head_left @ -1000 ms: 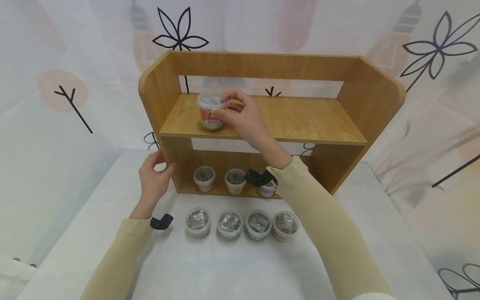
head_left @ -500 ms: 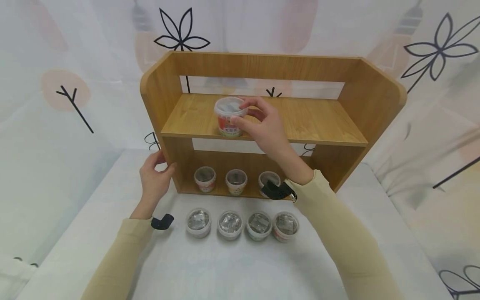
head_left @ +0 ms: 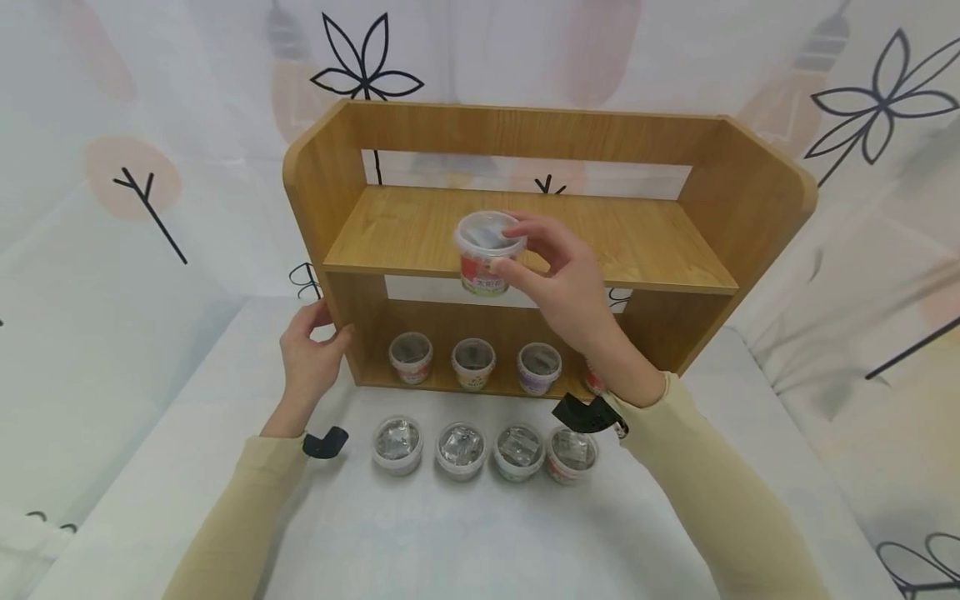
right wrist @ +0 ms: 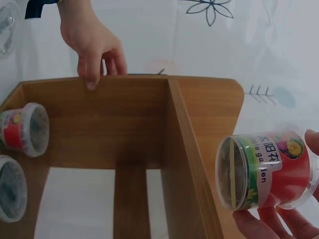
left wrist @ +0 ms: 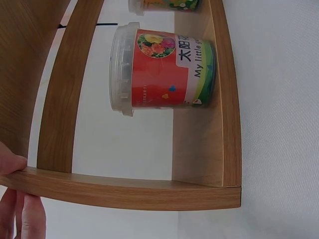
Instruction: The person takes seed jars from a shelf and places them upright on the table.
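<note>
My right hand (head_left: 566,279) pinches a lidded clear plastic cup (head_left: 483,273) near its rim, between thumb and fingers. The cup has a red, white and green label with a flower picture. It overlaps the front edge of the upper shelf board (head_left: 637,250) in the head view. At the left, my left hand (head_left: 309,358) grips the wooden rack's side panel (left wrist: 124,194), thumb on the inner face and fingers outside. A similar red-labelled cup (left wrist: 159,69) stands on the lower board, close to that panel.
Beside that red-labelled cup, a cream cup (head_left: 472,368) and a purple cup (head_left: 537,379) share the lower board; another cup (head_left: 592,384) there is partly hidden by my right arm. Several lidded cups (head_left: 397,458) stand in a row on the white table before the rack.
My right hand has carried the cup from over the upper board's left part rightward and forward toward me, past the board's front edge. My left hand stays on the panel.
</note>
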A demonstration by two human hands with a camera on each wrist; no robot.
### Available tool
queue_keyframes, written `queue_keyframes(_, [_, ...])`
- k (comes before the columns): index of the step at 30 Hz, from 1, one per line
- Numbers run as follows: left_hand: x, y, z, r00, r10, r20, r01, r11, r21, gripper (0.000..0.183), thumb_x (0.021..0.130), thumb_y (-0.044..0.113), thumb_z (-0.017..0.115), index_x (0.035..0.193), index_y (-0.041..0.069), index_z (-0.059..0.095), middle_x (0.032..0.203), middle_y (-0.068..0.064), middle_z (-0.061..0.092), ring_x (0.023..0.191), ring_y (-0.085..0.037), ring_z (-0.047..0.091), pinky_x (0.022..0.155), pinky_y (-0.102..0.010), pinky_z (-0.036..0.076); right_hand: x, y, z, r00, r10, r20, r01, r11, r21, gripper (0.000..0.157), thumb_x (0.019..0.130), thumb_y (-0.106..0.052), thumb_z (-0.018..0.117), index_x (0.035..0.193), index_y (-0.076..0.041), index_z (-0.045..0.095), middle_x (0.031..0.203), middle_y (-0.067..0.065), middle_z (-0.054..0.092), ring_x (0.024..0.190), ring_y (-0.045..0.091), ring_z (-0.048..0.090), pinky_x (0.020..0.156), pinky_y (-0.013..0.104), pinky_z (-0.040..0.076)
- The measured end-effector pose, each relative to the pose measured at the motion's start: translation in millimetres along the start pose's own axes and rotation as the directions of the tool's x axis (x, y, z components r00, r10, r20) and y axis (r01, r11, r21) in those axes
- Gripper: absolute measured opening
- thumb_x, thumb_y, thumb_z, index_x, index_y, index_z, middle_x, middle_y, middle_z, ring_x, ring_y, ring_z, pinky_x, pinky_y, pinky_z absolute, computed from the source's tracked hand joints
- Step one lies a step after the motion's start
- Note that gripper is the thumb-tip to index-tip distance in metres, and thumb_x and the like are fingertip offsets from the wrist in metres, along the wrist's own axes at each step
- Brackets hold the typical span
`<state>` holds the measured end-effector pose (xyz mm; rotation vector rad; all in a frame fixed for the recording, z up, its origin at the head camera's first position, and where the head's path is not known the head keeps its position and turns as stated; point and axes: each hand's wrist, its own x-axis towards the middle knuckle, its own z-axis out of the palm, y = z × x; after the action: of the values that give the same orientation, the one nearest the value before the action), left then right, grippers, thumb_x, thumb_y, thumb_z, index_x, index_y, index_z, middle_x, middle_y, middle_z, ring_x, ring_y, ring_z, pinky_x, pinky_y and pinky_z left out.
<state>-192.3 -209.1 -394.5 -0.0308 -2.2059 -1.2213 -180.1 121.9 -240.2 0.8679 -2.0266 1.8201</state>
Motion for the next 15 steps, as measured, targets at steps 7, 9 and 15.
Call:
queue_keyframes(7, [0.4,0.8,-0.8,1.0,0.005,-0.001,-0.005,1.0,-0.008,0.045,0.091,0.006,0.069,0.134,0.008,0.059,0.116,-0.011,0.064,0.11,-0.022,0.059,0.083,-0.046,0.059,-17.3,-1.8,-10.8,1.0,0.023,-0.018,-0.023,1.0,-0.008,0.034,0.088,-0.001,0.074,0.12,0.004,0.065,0.137,0.005,0.056,0.124,0.023,0.056,0.091,0.03,0.055])
queue_keyframes(9, [0.6,0.5,-0.9,1.0,0.005,-0.004,-0.005,1.0,-0.008,0.045,0.09,0.005,0.07,0.134,0.008,0.059,0.116,-0.011,0.063,0.11,-0.023,0.059,0.083,-0.047,0.059,-22.0,-1.2,-13.3,1.0,0.022,-0.022,-0.023,1.0,-0.008,0.034,0.088,-0.003,0.075,0.119,0.005,0.065,0.137,0.008,0.056,0.124,0.025,0.056,0.09,0.03,0.056])
queue_keyframes(15, [1.0,-2.7,0.3,1.0,-0.008,0.003,0.008,1.0,0.003,0.045,0.091,0.007,0.069,0.135,0.009,0.059,0.116,-0.009,0.063,0.11,-0.022,0.059,0.083,-0.045,0.059,-38.9,0.2,-19.2,0.999,0.027,-0.025,-0.027,1.0,-0.004,0.033,0.086,0.002,0.074,0.118,0.008,0.065,0.136,0.011,0.055,0.123,0.027,0.056,0.089,0.029,0.055])
